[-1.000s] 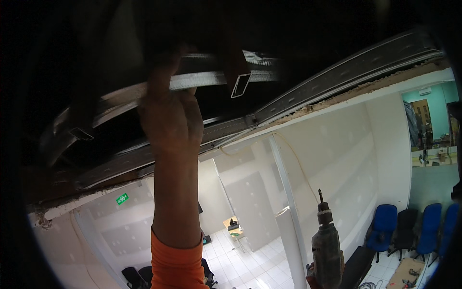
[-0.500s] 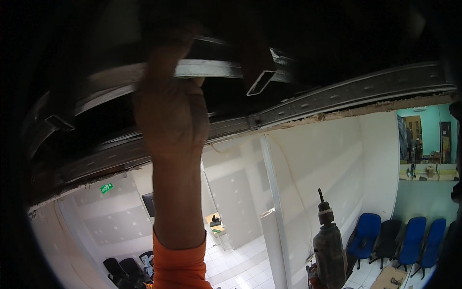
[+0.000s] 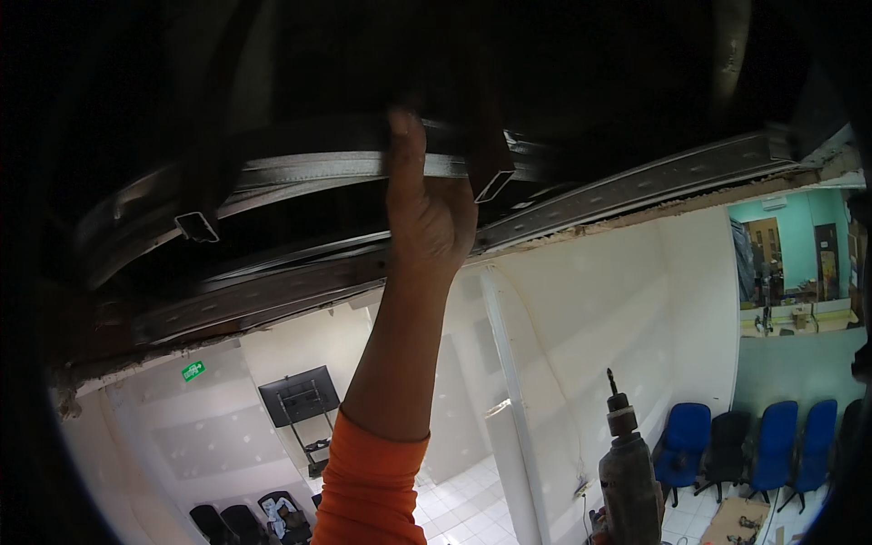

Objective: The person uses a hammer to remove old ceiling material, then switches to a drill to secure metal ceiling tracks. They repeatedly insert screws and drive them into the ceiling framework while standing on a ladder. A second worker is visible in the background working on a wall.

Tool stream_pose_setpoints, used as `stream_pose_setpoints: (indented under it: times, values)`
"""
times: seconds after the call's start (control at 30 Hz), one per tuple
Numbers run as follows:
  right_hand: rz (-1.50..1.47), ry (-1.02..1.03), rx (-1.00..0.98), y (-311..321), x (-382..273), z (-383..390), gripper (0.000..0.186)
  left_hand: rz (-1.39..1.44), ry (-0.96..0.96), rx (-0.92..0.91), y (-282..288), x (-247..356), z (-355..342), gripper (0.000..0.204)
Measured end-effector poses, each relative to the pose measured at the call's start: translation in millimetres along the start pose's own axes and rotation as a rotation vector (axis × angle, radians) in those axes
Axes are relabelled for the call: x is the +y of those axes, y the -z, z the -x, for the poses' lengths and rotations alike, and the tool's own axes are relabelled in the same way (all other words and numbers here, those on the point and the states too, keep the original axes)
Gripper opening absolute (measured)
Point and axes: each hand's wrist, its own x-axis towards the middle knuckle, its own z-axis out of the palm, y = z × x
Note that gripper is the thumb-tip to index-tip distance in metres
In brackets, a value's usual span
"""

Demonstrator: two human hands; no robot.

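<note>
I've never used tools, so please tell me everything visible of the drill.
The drill is nearly upright at the picture's lower right, tilted slightly left. Its dull grey, scuffed-looking body narrows to a collar with a paler band, then a slim dark bit pointing up, touching nothing visible. The right hand appears to grip it low down; the handle is hidden.

At the rail (image 3: 309, 170), fingers of the left hand (image 3: 425, 227) are hidden. The lower edge cuts the drill (image 3: 629, 486) and the right hand (image 3: 597, 527).
</note>
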Motion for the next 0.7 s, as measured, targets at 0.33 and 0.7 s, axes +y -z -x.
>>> stream_pose_setpoints:
  times: [0.33,0.7]
  values:
    - [0.002,-0.118,-0.041,17,-19,22,0.085,-0.886,-0.833,-0.154,52,-41,-16,0.097]
    - [-0.602,-0.394,0.128,50,-50,-6,0.065,-0.348,-0.609,-0.064,43,-62,-9,0.107]
